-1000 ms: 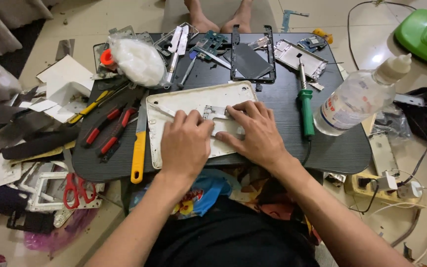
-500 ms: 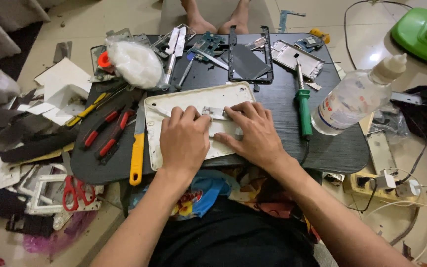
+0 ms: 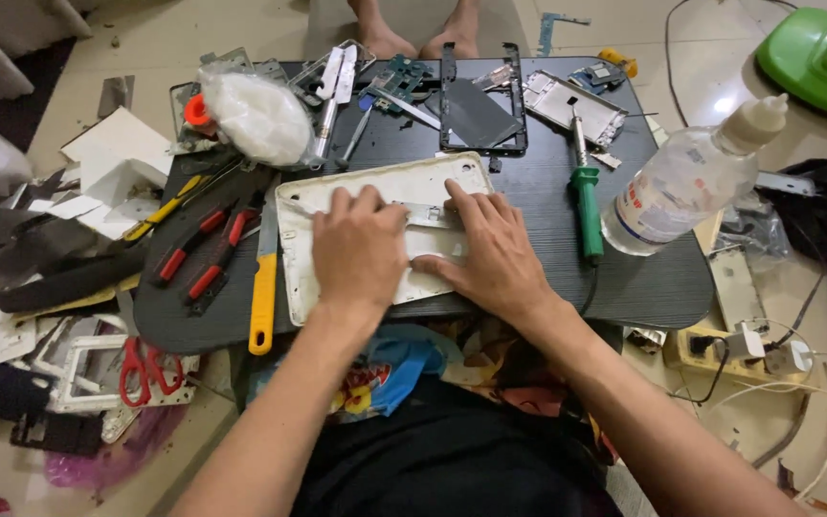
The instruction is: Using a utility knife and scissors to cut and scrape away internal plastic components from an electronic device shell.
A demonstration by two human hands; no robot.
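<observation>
A white tablet back cover (image 3: 303, 206) lies inner side up on a low black table (image 3: 643, 287). My left hand (image 3: 358, 247) rests palm down on its left half, fingers pointing away from me. My right hand (image 3: 490, 251) presses flat on its right half, fingertips near a small metal part in the cover's middle. Neither hand holds a tool.
A green-handled soldering iron (image 3: 586, 196) and a clear plastic bottle (image 3: 686, 182) lie right of the cover. A yellow-handled knife (image 3: 263, 278) and red-handled pliers (image 3: 205, 251) lie left. A black tablet frame (image 3: 480, 105), circuit boards and a white bag (image 3: 256, 115) sit behind. Another person's bare feet (image 3: 413, 29) are beyond the table.
Both hands stay on the white cover with only slight finger shifts. Nothing else has moved.
</observation>
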